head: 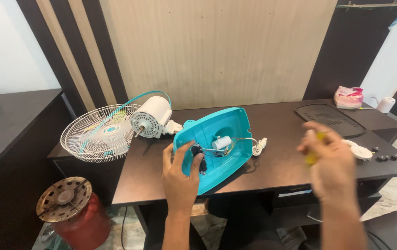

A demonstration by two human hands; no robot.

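Note:
A turquoise fan base (pixel 226 127) lies tilted on its back on the dark desk (pixel 277 162), its hollow underside facing me with a white capacitor (pixel 221 142), wires and a black part inside. My left hand (pixel 180 178) grips its lower left rim, thumb on the inside. Raised above the desk to the right, my right hand (pixel 330 159) is blurred and closed around a yellow-handled tool (pixel 312 155). A white fan motor (pixel 151 116) lies left of the base.
A white wire fan guard (pixel 97 133) leans off the desk's left end. A dark plate (pixel 329 118), a white round part (pixel 360 151), small black knobs (pixel 386 156), a pink packet (pixel 349 97) and a paper roll (pixel 385 104) sit at right. A red gas cylinder (pixel 76 217) stands on the floor.

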